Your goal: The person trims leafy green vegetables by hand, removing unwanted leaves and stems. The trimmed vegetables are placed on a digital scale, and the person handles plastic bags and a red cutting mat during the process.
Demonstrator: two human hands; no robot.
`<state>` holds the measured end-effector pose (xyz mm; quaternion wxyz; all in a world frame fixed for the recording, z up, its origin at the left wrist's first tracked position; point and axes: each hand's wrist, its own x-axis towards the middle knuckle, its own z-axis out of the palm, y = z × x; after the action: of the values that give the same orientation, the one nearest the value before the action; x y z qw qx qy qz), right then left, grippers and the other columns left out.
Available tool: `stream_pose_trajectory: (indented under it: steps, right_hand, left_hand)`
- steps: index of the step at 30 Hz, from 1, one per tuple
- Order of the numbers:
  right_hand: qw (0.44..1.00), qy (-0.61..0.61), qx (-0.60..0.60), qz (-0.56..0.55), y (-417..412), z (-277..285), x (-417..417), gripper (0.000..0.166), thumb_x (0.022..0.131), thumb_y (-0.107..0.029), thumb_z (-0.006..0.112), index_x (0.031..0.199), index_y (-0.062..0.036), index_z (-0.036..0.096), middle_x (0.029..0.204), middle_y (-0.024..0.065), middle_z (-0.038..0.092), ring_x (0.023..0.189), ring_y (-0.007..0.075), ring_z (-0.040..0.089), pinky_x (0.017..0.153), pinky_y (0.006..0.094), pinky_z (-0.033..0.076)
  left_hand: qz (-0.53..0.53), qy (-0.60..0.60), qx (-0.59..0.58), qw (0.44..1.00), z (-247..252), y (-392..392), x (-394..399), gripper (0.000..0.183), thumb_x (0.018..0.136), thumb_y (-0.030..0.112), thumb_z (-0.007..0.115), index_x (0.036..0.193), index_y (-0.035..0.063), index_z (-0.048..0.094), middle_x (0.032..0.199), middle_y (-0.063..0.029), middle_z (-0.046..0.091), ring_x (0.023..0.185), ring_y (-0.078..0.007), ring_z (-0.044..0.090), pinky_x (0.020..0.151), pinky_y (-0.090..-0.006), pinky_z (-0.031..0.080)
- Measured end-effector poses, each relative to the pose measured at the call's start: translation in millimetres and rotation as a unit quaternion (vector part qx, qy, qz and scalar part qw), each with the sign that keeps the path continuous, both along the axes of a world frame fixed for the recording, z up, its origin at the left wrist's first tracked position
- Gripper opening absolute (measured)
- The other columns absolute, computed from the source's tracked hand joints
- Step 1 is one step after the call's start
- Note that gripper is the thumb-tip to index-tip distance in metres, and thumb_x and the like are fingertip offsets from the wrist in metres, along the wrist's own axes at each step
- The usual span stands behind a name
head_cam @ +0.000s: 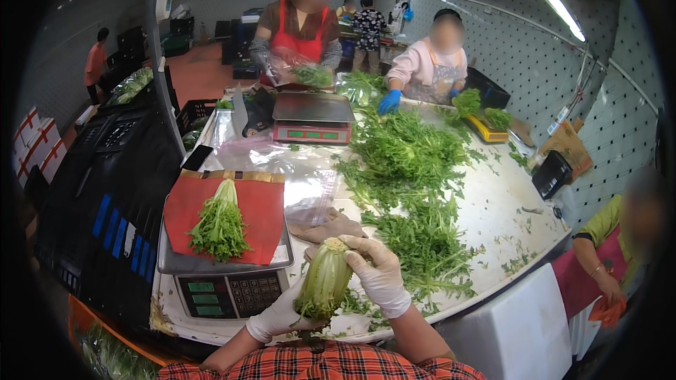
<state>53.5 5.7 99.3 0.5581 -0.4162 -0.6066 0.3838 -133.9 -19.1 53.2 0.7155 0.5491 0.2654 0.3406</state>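
A head of frisée-like leafy greens (pixel 326 277) is held upside down in front of me, its pale cut base up and its leaves down. My left hand (pixel 282 309), in a white glove, cups the leafy end from below, with its fingers partly hidden behind the stalks. The gloved fingers of my right hand (pixel 381 277) grip the cut base from the right. To the left, another head of greens (pixel 221 224) lies on a red sheet (pixel 182 211) on the pan of a digital scale (pixel 229 295). Loose frilly greens (pixel 422 253) are heaped right of my hands.
A brown cloth (pixel 332 227) and clear plastic bags (pixel 309 187) lie on the white table (pixel 496 211). Behind stand a second scale (pixel 314 116) and a yellow scale (pixel 486 129). Two co-workers face me across the table; another person is at right. Black crates (pixel 100 169) and a metal post border the left.
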Motion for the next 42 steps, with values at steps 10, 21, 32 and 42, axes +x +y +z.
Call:
stream_pose_trajectory:
  steps: [10, 21, 32, 42]
  right_hand:
    - [0.963, -0.219, 0.154, -0.041, 4.4, 9.1, 19.3, 0.011, 0.085, -0.005, 0.056, 0.094, -0.0044, 0.062, 0.082, 0.0063, 0.062, 0.071, 0.015, 0.057, 0.062, 0.0248, 0.046]
    - [0.912, -0.257, 0.135, -0.288, 39.2, -31.3, 110.1, 0.039, 0.082, 0.003, 0.055, 0.119, -0.005, 0.05, 0.11, 0.0075, 0.052, 0.099, 0.0185, 0.05, 0.089, 0.0304, 0.04]
    - [0.966, -0.22, 0.0, -0.14, 22.0, -54.0, 68.8, 0.036, 0.079, -0.001, 0.059, 0.115, -0.0016, 0.052, 0.104, 0.0073, 0.055, 0.083, 0.0146, 0.052, 0.076, 0.0257, 0.044]
    - [0.974, -0.178, 0.138, -0.008, -9.7, 2.1, -9.4, 0.02, 0.078, -0.004, 0.063, 0.098, -0.0012, 0.062, 0.081, 0.0089, 0.063, 0.068, 0.0163, 0.058, 0.062, 0.0264, 0.047]
  left_hand:
    - [-0.081, -0.002, -0.008, 0.997, -22.8, 10.5, -20.6, 0.075, 0.067, 0.005, 0.075, 0.13, 0.0024, 0.036, 0.121, -0.0063, 0.05, 0.108, -0.015, 0.049, 0.094, -0.03, 0.04]
    - [0.13, -0.353, -0.202, 0.904, -9.0, 12.8, -44.1, 0.061, 0.069, 0.017, 0.054, 0.124, -0.0045, 0.042, 0.119, -0.0174, 0.052, 0.107, -0.0286, 0.052, 0.094, -0.039, 0.041]
    - [0.228, -0.506, -0.167, 0.815, 26.8, 31.3, -49.8, 0.051, 0.08, 0.026, 0.052, 0.124, 0.0019, 0.043, 0.122, -0.0159, 0.049, 0.11, -0.0307, 0.05, 0.097, -0.0452, 0.038]
    - [0.28, -0.423, -0.155, 0.847, 11.6, 28.0, -36.6, 0.045, 0.082, 0.02, 0.051, 0.122, -0.0003, 0.044, 0.117, -0.0146, 0.053, 0.106, -0.0279, 0.053, 0.095, -0.043, 0.041]
